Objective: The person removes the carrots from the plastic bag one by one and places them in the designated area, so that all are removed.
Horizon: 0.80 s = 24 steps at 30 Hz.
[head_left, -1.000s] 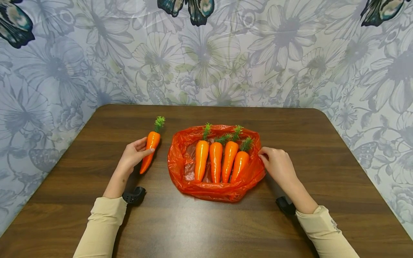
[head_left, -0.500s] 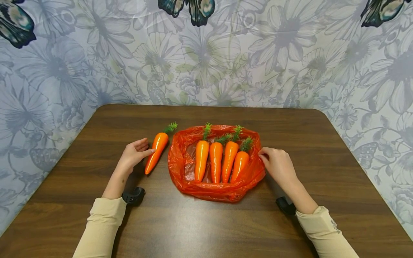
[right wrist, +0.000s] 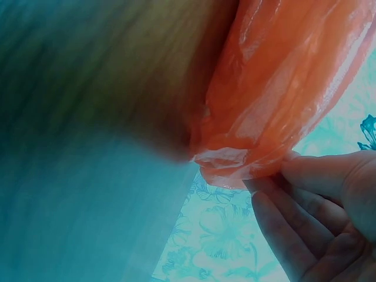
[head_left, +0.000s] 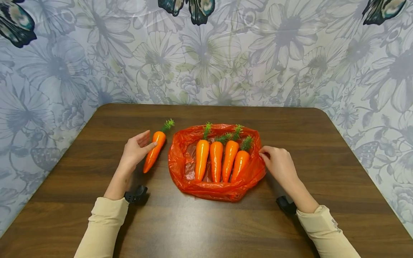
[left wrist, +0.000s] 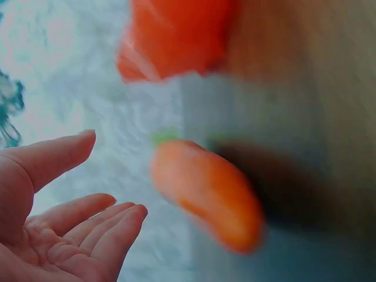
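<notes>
A single orange carrot [head_left: 155, 152] with a green leafy top lies on the table, left of a red plastic bag [head_left: 213, 192]. My left hand [head_left: 135, 151] is beside that carrot, its thumb overlapping it in the head view. In the left wrist view the left hand [left wrist: 76, 217] has its thumb and fingers spread, with a gap between them and the blurred carrot [left wrist: 208, 194]. My right hand [head_left: 278, 163] pinches the right edge of the bag; the right wrist view has thumb and fingertips on the red plastic [right wrist: 264, 106]. Several carrots [head_left: 202, 159] lie side by side in the opened bag.
The brown wooden table [head_left: 206, 229] has rounded far corners. Behind it hangs a floral-patterned wall covering [head_left: 206, 64] with dark butterfly shapes [head_left: 200, 10] along the top. A black band with a camera [head_left: 136, 194] sits on the left wrist, another [head_left: 285, 205] on the right.
The lone carrot has tilted, its leafy top swinging rightward and then slightly back. My left hand has loosened from it and shifted slightly away from me. The right hand stays on the bag.
</notes>
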Tool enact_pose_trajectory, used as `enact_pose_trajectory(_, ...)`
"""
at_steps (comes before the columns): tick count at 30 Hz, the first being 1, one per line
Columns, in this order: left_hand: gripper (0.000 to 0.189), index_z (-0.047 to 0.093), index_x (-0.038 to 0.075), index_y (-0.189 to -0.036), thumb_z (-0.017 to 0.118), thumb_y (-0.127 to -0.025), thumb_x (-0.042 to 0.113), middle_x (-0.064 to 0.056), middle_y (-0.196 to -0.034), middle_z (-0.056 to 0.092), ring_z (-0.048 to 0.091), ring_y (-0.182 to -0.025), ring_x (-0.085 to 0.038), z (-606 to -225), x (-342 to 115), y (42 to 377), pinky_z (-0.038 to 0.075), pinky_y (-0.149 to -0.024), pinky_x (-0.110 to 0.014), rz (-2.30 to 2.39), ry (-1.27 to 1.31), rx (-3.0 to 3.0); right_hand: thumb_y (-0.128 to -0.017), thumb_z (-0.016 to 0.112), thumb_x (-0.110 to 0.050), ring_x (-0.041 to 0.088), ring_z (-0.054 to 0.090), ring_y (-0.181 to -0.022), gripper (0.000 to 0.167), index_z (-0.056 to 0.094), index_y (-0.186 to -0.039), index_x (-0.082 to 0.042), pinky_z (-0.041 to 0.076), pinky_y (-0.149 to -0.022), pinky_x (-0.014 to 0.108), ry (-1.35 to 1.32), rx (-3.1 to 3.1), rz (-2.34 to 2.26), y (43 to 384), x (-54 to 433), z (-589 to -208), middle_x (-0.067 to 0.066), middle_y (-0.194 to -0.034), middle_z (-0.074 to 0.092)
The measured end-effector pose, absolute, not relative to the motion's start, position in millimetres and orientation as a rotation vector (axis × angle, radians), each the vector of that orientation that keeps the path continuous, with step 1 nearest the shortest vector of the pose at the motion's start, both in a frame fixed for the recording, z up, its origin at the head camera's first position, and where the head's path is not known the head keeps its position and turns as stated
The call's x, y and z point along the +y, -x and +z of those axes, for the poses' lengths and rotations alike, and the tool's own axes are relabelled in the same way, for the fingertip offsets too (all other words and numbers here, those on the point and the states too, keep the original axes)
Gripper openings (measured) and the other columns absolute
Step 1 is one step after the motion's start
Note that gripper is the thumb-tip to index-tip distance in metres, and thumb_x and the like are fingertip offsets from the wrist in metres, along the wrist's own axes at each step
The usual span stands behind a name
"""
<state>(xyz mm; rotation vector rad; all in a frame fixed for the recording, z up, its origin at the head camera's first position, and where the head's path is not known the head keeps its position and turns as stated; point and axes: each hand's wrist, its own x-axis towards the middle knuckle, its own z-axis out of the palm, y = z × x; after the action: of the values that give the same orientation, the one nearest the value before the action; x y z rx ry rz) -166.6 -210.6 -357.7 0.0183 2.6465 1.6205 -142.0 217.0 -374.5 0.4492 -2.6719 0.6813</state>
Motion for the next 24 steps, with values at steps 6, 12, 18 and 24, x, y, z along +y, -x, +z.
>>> enact_pose_trajectory(6,0.061,0.037,-0.002,-0.142,0.065,-0.09,0.016,-0.02,-0.141,0.038,0.039,-0.127,-0.033,-337.3,-169.1,160.5,0.037,-0.098,-0.043,1.554,-0.194,2.648,-0.079,0.071,0.004,0.027,0.061,-0.061,0.004,0.071,-0.082,0.001,0.053,-0.059,0.043,-0.455,-2.653,0.69,142.4,217.0,-373.6,0.015,-0.078,0.068)
enact_pose_trajectory(12,0.06,0.041,0.0,-0.14,0.067,-0.088,0.017,-0.018,-0.139,0.042,0.042,-0.125,-0.031,-338.8,-126.0,159.7,0.039,-0.097,-0.042,1.532,-0.384,2.622,-0.079,0.072,0.004,0.027,0.062,-0.061,0.004,0.071,-0.082,0.002,0.053,-0.06,0.044,-0.44,-2.657,0.707,143.1,217.5,-374.8,0.015,-0.077,0.068)
enact_pose_trajectory(18,0.061,0.041,-0.002,-0.139,0.068,-0.088,0.015,-0.019,-0.138,0.043,0.046,-0.122,-0.031,-357.1,-102.5,162.7,0.041,-0.094,-0.041,1.457,-0.442,2.591,-0.079,0.072,0.003,0.026,0.062,-0.062,0.004,0.072,-0.083,0.001,0.053,-0.058,0.043,-0.433,-2.649,0.739,144.1,219.1,-377.6,0.015,-0.078,0.068)
enact_pose_trajectory(24,0.068,0.037,-0.002,-0.142,0.07,-0.086,0.016,-0.018,-0.14,0.04,0.044,-0.123,-0.03,-369.6,-91.4,162.4,0.04,-0.096,-0.04,1.399,-0.419,2.602,-0.079,0.072,0.002,0.025,0.061,-0.06,0.004,0.072,-0.082,0.001,0.053,-0.057,0.042,-0.435,-2.647,0.741,144.6,220.2,-377.6,0.014,-0.078,0.068)
